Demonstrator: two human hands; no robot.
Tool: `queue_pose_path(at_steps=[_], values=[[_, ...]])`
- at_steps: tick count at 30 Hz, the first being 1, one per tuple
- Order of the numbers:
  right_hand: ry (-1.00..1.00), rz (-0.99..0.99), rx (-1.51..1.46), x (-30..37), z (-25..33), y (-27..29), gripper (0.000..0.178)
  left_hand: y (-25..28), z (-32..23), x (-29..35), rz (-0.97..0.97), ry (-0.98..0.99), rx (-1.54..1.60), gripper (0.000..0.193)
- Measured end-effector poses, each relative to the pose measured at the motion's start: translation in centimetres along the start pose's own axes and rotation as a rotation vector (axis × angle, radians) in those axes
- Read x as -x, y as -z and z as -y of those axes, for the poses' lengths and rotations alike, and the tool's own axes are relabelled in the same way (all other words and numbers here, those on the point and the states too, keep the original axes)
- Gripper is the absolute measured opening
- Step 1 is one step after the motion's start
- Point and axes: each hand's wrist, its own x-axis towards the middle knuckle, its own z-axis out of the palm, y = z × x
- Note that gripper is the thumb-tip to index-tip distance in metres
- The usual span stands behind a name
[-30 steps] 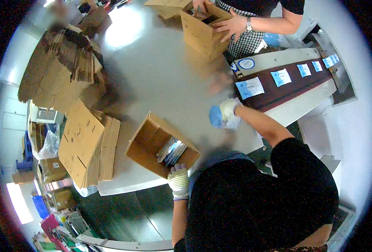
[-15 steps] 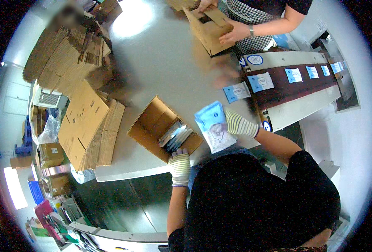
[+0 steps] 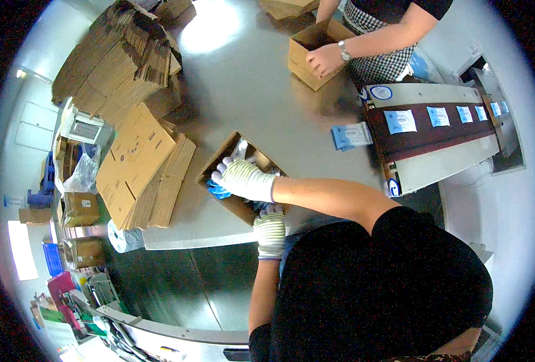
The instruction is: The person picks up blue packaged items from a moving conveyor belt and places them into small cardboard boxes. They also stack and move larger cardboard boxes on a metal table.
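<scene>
An open cardboard box [image 3: 216,158] stands in front of me at the table's near edge, with pouches inside. Striped work gloves cover both my hands. My left hand [image 3: 270,234] grips the near wall of the box, its fingertips over the rim. Reaching across from the right, my right hand [image 3: 247,180] is down inside the box, fingers bent over a blue and white pouch [image 3: 218,190]. The hand and forearm hide most of that pouch and much of the box's contents. Overlapping blue and white pouches [image 3: 352,136] lie on the table at the conveyor's end.
A conveyor [image 3: 424,123] at the right carries several pouches in a row. Flat cardboard boxes are stacked at the left [image 3: 137,163], with a taller stack [image 3: 119,63] behind. Across the table [image 3: 243,90], a co-worker's hands hold another open box [image 3: 307,63].
My right hand has carried the pouch left from beside the box into it. Another pouch has come onto those at the conveyor's end. The co-worker's box now stands with its opening up.
</scene>
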Motion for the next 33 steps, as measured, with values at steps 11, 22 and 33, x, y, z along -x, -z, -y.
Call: queue_pose_path(at_steps=[11,22,33], values=[[0.309,0.61,0.417,1.7,-1.2,0.6,0.037,-2.8,-1.4,1.5,-0.16,-0.057,0.032,0.01],[-0.312,0.563,-0.237,0.7,-9.4,-5.5,0.026,-1.9,-0.6,0.6,0.135,-0.095,0.087,0.03],[-0.031,0.313,-0.206,3.5,-2.3,6.0,0.049,-1.2,-1.2,0.8,0.096,-0.11,0.085,0.026]])
